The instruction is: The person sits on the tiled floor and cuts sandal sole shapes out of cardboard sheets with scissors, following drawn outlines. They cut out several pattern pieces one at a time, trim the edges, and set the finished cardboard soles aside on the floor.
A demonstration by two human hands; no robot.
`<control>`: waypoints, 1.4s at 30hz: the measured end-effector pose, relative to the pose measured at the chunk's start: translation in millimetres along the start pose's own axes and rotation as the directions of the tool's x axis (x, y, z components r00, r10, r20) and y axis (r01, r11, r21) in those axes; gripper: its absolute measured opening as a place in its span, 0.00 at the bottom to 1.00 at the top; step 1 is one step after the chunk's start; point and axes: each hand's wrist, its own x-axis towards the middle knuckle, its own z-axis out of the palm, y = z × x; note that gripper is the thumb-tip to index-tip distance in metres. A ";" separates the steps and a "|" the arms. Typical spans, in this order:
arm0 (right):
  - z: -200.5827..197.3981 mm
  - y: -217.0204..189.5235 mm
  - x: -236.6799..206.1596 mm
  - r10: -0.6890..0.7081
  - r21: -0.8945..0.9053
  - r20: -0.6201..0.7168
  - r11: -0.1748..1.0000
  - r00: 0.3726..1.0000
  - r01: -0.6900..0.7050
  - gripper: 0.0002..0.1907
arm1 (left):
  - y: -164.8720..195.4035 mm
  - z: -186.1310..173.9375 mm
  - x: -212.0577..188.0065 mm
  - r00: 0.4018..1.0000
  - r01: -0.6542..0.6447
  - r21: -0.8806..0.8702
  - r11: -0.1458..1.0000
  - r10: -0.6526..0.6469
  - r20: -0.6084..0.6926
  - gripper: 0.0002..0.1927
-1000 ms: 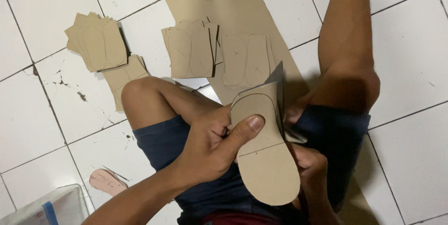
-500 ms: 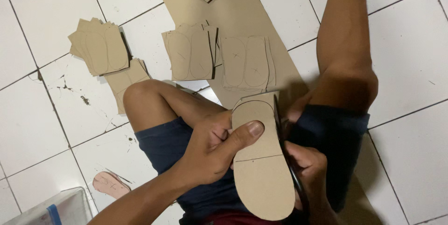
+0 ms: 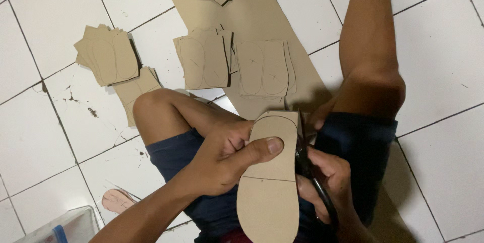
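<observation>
Pinched between thumb and fingers, the sole-shaped cardboard cutout [image 3: 269, 182] is held by the left hand [image 3: 227, 160], with the thumb lying flat across its upper face and the fingers under it. It hangs over the person's lap, between the two knees, toe end away from the body. The right hand [image 3: 325, 182] is closed around the handles of dark scissors [image 3: 307, 165], and the blades run along the right edge of the cutout, near the toe curve.

The cutout looks thin, light and rather stiff, so it should keep its shape but could bend or crease if pressed hard; holding it near the middle, close to the cutting line, seems the best place.

Under the legs a long brown cardboard sheet [image 3: 262, 16] lies on the white tiled floor [image 3: 443, 61]. On it and beside it are stacks of cardboard squares with drawn sole outlines [image 3: 264, 69], another stack [image 3: 204, 61] to the left, and one more pile [image 3: 106, 56] on the tiles. A pink sole piece [image 3: 117, 201] and a clear plastic box [image 3: 55, 228] are at the lower left.
</observation>
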 end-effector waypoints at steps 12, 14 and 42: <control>-3.1 -9.7 2.3 0.158 -0.055 -0.015 0.986 0.987 -0.158 0.20 | 20.5 -8.2 6.9 0.991 0.111 0.041 0.993 -0.113 0.067 0.13; -5.4 -11.6 4.2 0.130 -0.034 0.016 0.991 0.991 -0.130 0.21 | 25.7 -7.0 8.4 0.986 0.134 0.095 0.986 -0.142 0.086 0.13; -2.1 -13.0 23.8 0.026 0.274 0.027 0.961 0.999 -0.032 0.36 | -38.2 43.8 16.3 0.846 -0.168 -0.016 0.986 0.135 -0.515 0.21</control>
